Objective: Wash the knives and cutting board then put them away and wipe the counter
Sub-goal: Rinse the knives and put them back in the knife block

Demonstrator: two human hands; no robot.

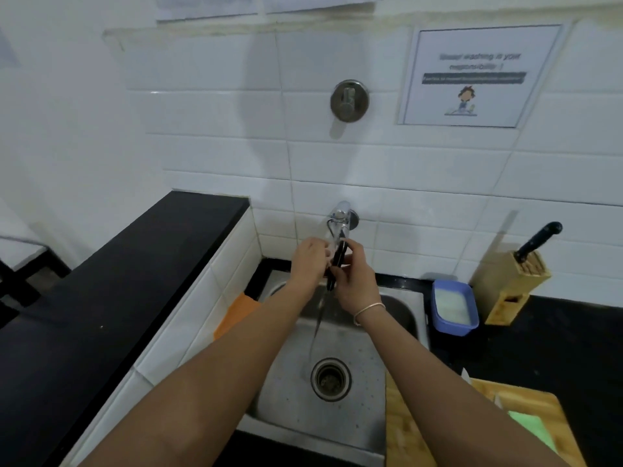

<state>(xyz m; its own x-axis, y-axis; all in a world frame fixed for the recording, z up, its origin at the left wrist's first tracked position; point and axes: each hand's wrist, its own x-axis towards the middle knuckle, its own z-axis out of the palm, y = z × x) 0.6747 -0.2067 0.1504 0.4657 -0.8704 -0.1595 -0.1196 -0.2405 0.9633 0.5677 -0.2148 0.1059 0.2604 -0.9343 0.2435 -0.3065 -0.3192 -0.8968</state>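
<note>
Both hands meet at twelve o'clock under the tap (341, 217). The right hand (350, 274) grips a knife (335, 264) point down so water runs off, while the left hand (308, 261) rubs it.

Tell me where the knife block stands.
The knife block stands on the black counter at the right of the head view, against the tiled wall, beside the blue tub.

The sink (337, 338) sits sunk in the desk (573, 332), with the tap (341, 217) on the wall behind it. Both hands meet under the tap, left hand (308, 261) beside right hand (354, 274), a knife (335, 264) between them. Right of the sink stands a tub (453, 306), then a knife block (512, 281) against the wall. A cutting board (421, 426) lies nearer, at the sink's right edge. A raised ledge (118, 281) runs along the left.
</note>
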